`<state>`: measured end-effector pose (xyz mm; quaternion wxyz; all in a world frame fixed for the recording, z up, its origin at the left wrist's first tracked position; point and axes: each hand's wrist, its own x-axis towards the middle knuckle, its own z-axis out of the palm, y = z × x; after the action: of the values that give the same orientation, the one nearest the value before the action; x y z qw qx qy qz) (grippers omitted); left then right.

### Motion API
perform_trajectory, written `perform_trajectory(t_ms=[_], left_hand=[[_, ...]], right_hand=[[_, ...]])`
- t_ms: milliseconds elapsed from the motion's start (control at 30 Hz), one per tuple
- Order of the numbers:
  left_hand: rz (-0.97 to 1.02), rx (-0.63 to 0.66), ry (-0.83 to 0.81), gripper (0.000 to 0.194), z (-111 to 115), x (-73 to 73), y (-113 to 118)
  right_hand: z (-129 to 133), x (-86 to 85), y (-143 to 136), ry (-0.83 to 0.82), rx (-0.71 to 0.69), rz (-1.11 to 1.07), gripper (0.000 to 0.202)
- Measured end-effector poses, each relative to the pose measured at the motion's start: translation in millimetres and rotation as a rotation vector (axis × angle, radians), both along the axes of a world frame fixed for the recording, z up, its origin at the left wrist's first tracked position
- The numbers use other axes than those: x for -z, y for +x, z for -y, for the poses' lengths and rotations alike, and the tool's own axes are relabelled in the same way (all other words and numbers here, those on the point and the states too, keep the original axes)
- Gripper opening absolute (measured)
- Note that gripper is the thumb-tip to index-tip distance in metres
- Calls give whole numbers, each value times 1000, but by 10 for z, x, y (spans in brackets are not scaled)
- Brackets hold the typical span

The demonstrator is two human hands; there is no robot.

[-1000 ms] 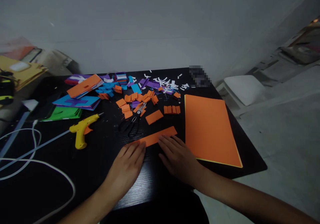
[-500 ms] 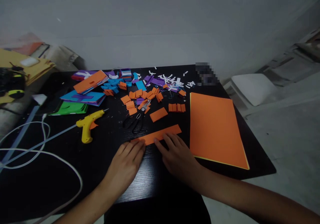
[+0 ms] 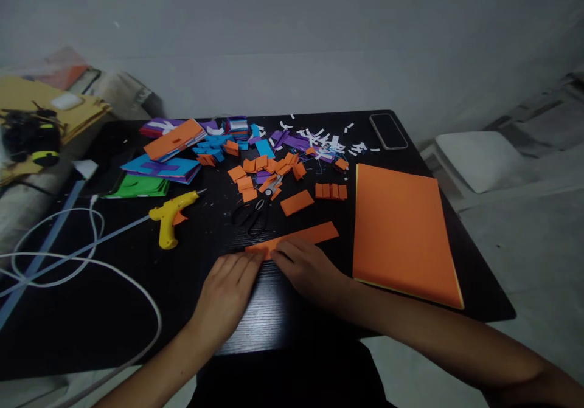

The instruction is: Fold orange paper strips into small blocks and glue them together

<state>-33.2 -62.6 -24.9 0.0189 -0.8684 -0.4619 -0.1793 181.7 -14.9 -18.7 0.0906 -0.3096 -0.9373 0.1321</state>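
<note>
A folded orange paper strip point(image 3: 319, 233) lies slantwise on the black table in front of me. My left hand point(image 3: 228, 289) rests palm down at its left end, fingers flat and side by side on the near edge. With its fingertips pressing on the strip's left part, my right hand point(image 3: 312, 274) lies close to the left one, fingers extended. Neither hand lifts the paper. Just beyond the strip are black-handled scissors point(image 3: 260, 207), a small orange rectangle point(image 3: 297, 202) and an orange pleated piece point(image 3: 331, 191).
A stack of orange sheets point(image 3: 406, 231) lies right of my hands. The yellow glue gun point(image 3: 171, 216) and a white cable point(image 3: 132, 280) are on the left. Behind are cut orange pieces point(image 3: 283, 166), white scraps point(image 3: 335, 143), folded coloured paper point(image 3: 159, 168) and a phone point(image 3: 387, 131).
My right hand has slid left along the strip towards my left hand, and its fingers have drawn closer together. The left hand stays at the strip's left end. The view has shifted slightly.
</note>
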Motion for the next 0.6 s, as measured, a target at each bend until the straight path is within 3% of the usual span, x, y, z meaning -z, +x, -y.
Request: perform_trajectory(t_ms=[167,600], left_hand=[[29,-74,-38,31,32,59,-34],[-69,-14,1,36,35,-28,27]], right_hand=[[-51,-6,-9,19,-8,9,18],[-3,0,32,21,37,-2,15]])
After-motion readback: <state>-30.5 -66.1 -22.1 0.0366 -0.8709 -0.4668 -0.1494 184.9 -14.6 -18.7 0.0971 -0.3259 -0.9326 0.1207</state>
